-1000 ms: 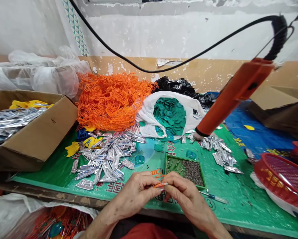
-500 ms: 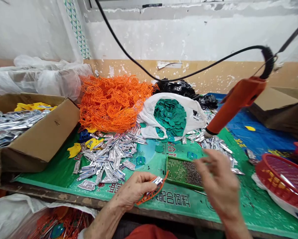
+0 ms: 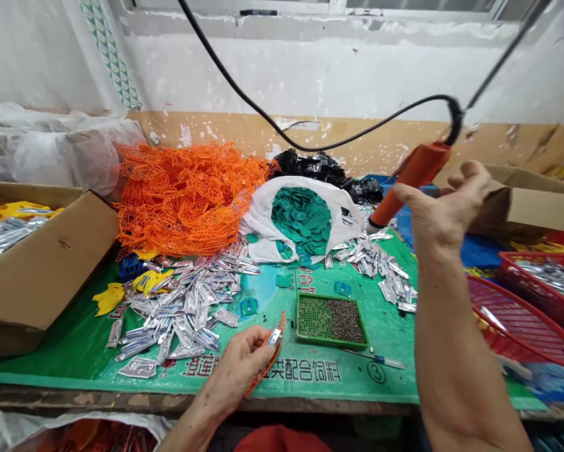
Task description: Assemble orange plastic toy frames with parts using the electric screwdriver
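My left hand point(image 3: 244, 359) is closed on an orange plastic piece point(image 3: 281, 321) with a shiny metal plate point(image 3: 274, 337) against it, near the table's front edge. My right hand point(image 3: 444, 210) is raised with thumb and fingers apart, beside an orange electric screwdriver point(image 3: 407, 179) that hangs tilted from a black cable. The thumb overlaps the screwdriver's body; whether it touches cannot be made out. Between the hands lies a green tray point(image 3: 305, 339) of small dark screws point(image 3: 345, 320). A thin screwdriver point(image 3: 380, 360) lies in front of it.
Loose metal plates point(image 3: 192, 307) cover the table's left side, before a heap of orange plastic pieces point(image 3: 183, 201). A white bag point(image 3: 258, 220) holds green pieces point(image 3: 301, 216). A cardboard box point(image 3: 51, 270) stands left; red baskets point(image 3: 522, 320) stand right.
My right hand has risen from beside the screw tray to the hanging screwdriver, its fingers now spread. My left hand keeps hold of the orange piece and plate. The view has shifted right.
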Available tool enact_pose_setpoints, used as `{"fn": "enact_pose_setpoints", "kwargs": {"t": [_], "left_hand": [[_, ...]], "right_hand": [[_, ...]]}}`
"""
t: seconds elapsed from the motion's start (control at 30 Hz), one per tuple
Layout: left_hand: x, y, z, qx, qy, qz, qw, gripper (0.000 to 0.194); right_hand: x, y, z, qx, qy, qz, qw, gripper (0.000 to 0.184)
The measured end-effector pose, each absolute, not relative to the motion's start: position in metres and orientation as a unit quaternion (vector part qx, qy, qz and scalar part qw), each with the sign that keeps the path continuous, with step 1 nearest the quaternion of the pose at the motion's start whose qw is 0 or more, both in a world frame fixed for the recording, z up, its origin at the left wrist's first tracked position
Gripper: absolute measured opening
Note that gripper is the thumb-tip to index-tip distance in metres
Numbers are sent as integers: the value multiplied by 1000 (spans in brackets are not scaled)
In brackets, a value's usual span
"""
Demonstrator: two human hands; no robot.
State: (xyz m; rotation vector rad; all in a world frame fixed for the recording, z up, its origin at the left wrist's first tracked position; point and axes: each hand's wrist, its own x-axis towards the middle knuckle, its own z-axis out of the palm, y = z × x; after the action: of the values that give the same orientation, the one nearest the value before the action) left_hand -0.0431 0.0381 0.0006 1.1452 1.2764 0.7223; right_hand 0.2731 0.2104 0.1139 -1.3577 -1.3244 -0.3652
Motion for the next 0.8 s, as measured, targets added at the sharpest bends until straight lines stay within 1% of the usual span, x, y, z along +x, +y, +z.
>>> {"fn": "enact_pose_setpoints", "kwargs": {"t": [0.07,0.13,0.2,0.23,0.33,0.4,0.5,0.57,0.73,0.8], "left_hand": [[-43,39,-1,491,548,304,605,29],[-43,40,-2,483,548,295,616,29],[-42,40,-3,470,547,290,629,29],[-42,41,-3,462,545,291,636,29],[-41,42,-4,446,533,295,655,29],[-41,43,-5,442,524,293,667,30],[-41,44,-9,440,513,291,677,30],[-42,44,-11,438,512,295,678,28],[-44,41,-3,440,515,307,669,22],[-43,39,2,444,514,305,667,22]], "right_hand": [[262,224,117,-649,-468,-96,592,96],[248,238,118,-641,-473,-38,603,80],[236,250,117,-584,-495,17,643,60],[231,254,116,-547,-495,53,673,54],[222,259,116,-440,-482,174,737,51],[213,256,118,-406,-489,220,740,51],[194,246,118,-393,-512,234,727,39],[180,236,116,-400,-515,247,717,35],[157,199,104,-406,-509,357,669,37],[156,180,97,-396,-512,389,656,41]]}}
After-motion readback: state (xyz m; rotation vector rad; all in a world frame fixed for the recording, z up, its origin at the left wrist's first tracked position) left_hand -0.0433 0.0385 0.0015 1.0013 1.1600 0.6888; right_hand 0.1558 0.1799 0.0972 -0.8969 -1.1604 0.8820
